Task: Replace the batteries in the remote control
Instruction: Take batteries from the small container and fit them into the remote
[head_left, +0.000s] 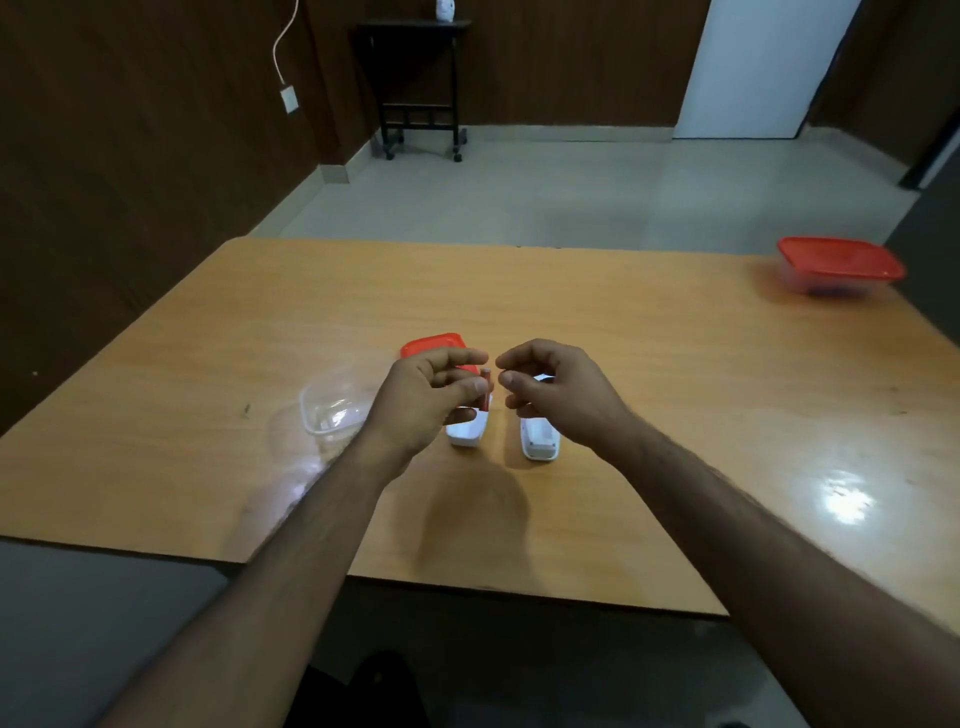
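My left hand (431, 400) pinches a small red battery (485, 392), held upright above the table. Just to its right, my right hand (550, 395) hovers with curled fingers and nothing visible in them, thumb and forefinger close to the battery's top. Two white pieces lie on the table under the hands: one white remote part (467, 434) below my left hand and a second white remote part (539, 444) with an open compartment below my right hand. Which is the remote body and which the cover I cannot tell.
A clear plastic container (332, 410) stands open to the left of my hands, its red lid (431, 345) lying behind my left hand. A second container with a red lid (839, 265) sits at the wooden table's (675, 364) far right corner.
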